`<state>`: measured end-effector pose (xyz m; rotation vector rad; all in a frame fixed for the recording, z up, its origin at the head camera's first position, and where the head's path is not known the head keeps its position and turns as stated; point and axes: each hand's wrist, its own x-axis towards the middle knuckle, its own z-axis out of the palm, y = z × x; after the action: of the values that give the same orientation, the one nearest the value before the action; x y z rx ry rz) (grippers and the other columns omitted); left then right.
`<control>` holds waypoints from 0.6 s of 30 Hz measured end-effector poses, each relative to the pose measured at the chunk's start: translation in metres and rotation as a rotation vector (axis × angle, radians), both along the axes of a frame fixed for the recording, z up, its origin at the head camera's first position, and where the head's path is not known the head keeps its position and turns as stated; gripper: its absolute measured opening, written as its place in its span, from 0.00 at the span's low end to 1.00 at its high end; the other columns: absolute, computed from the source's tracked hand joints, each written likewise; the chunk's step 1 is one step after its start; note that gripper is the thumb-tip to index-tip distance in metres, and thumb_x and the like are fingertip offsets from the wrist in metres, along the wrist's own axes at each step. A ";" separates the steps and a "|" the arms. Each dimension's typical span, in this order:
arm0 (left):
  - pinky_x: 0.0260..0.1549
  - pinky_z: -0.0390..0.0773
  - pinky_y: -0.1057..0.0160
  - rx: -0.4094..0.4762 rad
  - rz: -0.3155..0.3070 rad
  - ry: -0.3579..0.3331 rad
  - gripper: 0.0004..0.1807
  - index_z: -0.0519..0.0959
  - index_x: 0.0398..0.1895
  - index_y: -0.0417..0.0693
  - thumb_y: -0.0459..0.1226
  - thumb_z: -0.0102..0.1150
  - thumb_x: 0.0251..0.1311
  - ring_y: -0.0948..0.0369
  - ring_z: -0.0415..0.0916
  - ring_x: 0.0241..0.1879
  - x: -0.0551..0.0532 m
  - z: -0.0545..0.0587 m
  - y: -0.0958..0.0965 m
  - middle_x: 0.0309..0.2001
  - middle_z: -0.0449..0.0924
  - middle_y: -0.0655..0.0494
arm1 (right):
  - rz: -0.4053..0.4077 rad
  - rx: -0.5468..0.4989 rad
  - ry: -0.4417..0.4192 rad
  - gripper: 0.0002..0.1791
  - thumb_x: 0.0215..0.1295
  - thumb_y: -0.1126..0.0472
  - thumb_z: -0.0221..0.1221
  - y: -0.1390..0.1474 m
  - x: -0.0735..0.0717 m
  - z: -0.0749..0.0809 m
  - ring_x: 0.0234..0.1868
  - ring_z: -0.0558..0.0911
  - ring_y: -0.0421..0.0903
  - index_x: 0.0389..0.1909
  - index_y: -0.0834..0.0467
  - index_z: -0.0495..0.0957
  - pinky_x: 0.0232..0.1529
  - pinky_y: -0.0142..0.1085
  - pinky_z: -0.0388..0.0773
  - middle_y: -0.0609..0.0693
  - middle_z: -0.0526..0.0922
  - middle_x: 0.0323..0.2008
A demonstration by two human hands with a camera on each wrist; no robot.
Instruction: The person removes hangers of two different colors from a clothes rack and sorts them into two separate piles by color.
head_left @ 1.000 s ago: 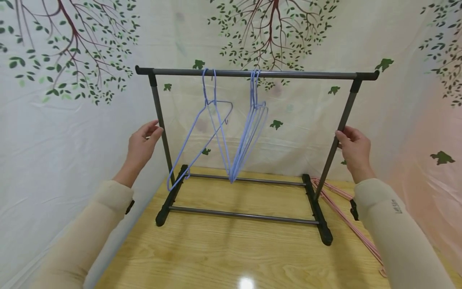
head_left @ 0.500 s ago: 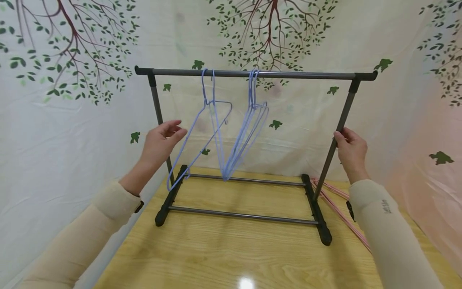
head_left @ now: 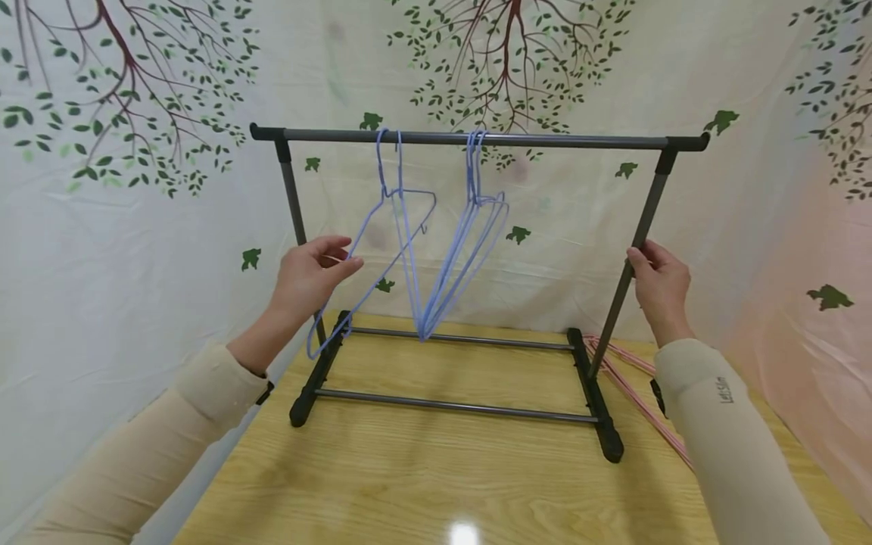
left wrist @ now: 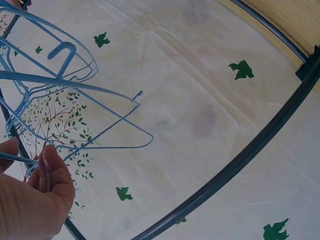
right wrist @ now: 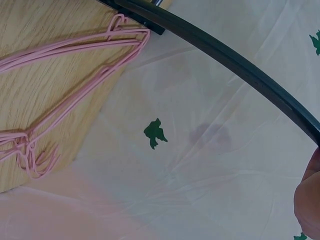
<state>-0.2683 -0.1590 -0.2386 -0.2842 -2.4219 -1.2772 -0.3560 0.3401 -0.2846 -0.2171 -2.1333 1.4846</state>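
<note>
A dark clothes rack point(head_left: 545, 141) stands on the wooden table, with several thin blue hangers on its top bar. The right hand point(head_left: 662, 286) grips the rack's right post point(head_left: 613, 318), thumb in front and fingers behind. At the left, the left hand point(head_left: 306, 280) is at the sloping side of the leftmost blue hanger point(head_left: 391, 265). Its fingers and thumb are bent with a gap between them, and the hanger's wire runs near the fingertips. In the left wrist view, a blue wire point(left wrist: 17, 158) passes between thumb and fingers. A bunch of blue hangers point(head_left: 450, 265) hangs mid-bar.
Several pink hangers point(right wrist: 75, 95) lie on the table point(head_left: 436, 469) beside the rack's right foot point(head_left: 599, 409). Two lower rails point(head_left: 456, 406) join the feet. A cloth backdrop point(head_left: 572, 227) printed with trees and leaves hangs close behind.
The left hand has moved right from the rack's left post to the leftmost blue hanger. The hanging bunch has swung slightly. The right hand stays on its post.
</note>
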 end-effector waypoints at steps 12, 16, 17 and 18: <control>0.26 0.81 0.69 0.136 0.016 -0.006 0.17 0.82 0.53 0.37 0.40 0.63 0.67 0.63 0.79 0.25 0.001 0.000 0.003 0.32 0.83 0.51 | -0.003 -0.001 -0.010 0.28 0.72 0.45 0.55 -0.003 0.002 0.001 0.45 0.80 0.35 0.66 0.56 0.74 0.52 0.30 0.78 0.49 0.80 0.55; 0.23 0.79 0.70 0.147 0.028 0.025 0.16 0.83 0.50 0.36 0.40 0.62 0.68 0.65 0.78 0.24 0.001 -0.001 0.005 0.32 0.83 0.51 | -0.014 0.009 -0.007 0.28 0.71 0.44 0.55 -0.003 0.002 0.000 0.43 0.80 0.35 0.65 0.56 0.76 0.48 0.27 0.79 0.48 0.81 0.53; 0.23 0.78 0.71 0.145 0.031 0.036 0.16 0.83 0.50 0.35 0.40 0.62 0.68 0.65 0.78 0.24 0.001 -0.001 0.005 0.32 0.83 0.51 | -0.016 0.011 -0.006 0.28 0.71 0.44 0.55 -0.003 0.001 0.000 0.43 0.80 0.35 0.65 0.56 0.76 0.47 0.27 0.78 0.48 0.81 0.53; 0.23 0.78 0.71 0.147 0.034 0.045 0.16 0.83 0.50 0.35 0.40 0.61 0.68 0.63 0.79 0.25 0.002 -0.002 0.005 0.32 0.83 0.50 | -0.016 0.011 -0.007 0.28 0.71 0.44 0.55 -0.003 0.001 0.000 0.43 0.80 0.35 0.65 0.56 0.76 0.46 0.26 0.78 0.48 0.81 0.53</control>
<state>-0.2666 -0.1536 -0.2402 -0.2273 -2.2713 -1.4101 -0.3547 0.3375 -0.2846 -0.2350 -2.1398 1.4641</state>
